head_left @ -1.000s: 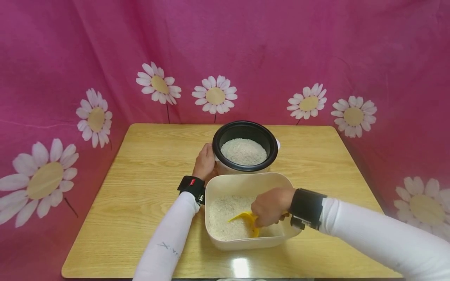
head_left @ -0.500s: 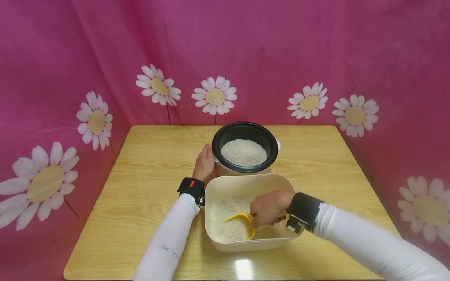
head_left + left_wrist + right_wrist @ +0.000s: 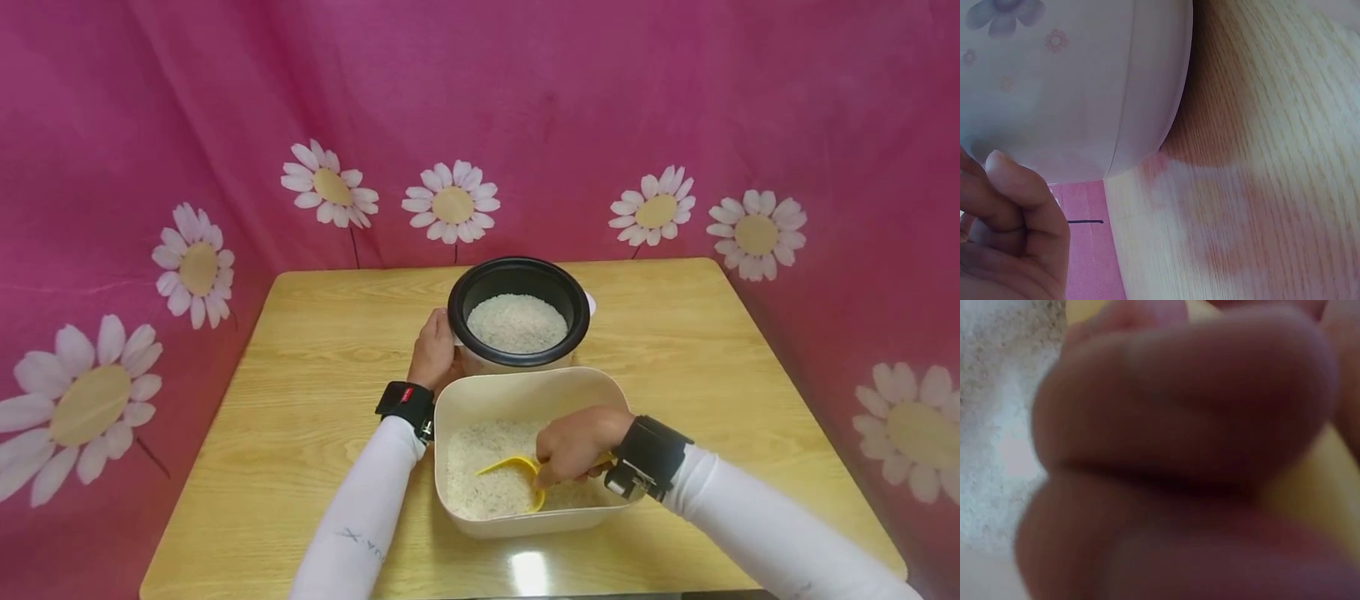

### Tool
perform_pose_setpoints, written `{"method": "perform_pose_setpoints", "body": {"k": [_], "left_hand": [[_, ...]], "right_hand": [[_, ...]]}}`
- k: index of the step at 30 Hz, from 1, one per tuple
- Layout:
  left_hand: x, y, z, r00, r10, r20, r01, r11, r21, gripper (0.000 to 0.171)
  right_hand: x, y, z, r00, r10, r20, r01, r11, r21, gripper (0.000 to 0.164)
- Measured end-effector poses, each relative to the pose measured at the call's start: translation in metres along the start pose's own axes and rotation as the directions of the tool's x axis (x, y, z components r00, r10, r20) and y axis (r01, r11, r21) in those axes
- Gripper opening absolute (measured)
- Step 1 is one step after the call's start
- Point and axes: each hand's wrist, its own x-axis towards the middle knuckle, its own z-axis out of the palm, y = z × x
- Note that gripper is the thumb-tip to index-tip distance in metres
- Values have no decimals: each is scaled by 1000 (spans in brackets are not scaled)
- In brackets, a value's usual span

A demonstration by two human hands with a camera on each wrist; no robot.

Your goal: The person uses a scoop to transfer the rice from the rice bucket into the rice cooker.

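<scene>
Scoop [image 3: 529,463] in rice [image 3: 476,446] (right grip [image 3: 577,444])

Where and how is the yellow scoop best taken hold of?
Probably by its handle, from above and the right, where the right hand grips: the yellow scoop's bowl sits in rice, its handle points rightward, and the container's walls surround the bowl.

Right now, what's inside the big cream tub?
Inside the tub there's white rice and a yellow scoop, which the right hand is holding. You can't see the tub's bottom under the rice, or the part of the scoop that the hand covers.
</scene>
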Motion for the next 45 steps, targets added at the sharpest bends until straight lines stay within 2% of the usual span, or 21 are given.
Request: {"method": "perform_pose_setpoints", "body": {"k": [9, 17, 24, 45], "left_hand": [[-1, 6, -2, 1000, 8, 1, -8, 1000, -18, 50], [0, 1, -2, 1000, -25, 11, 26, 999, -28, 50], [-1, -1, -1, 1000, -13, 12, 13, 1000, -17, 50], [-2, 1, -2, 1000, -21, 16, 21, 1000, -17, 50]], "right_hand": [[-2, 3, -3, 1000, 10, -6, -9, 998, 55, 38], [0, 2, -3, 1000, 5, -19, -5, 1000, 1, 43], [2, 3, 0, 1000, 5, -15, -5, 999, 35, 39], [0, 2, -1, 1000, 12, -22, -11, 1000, 14, 40]]}}
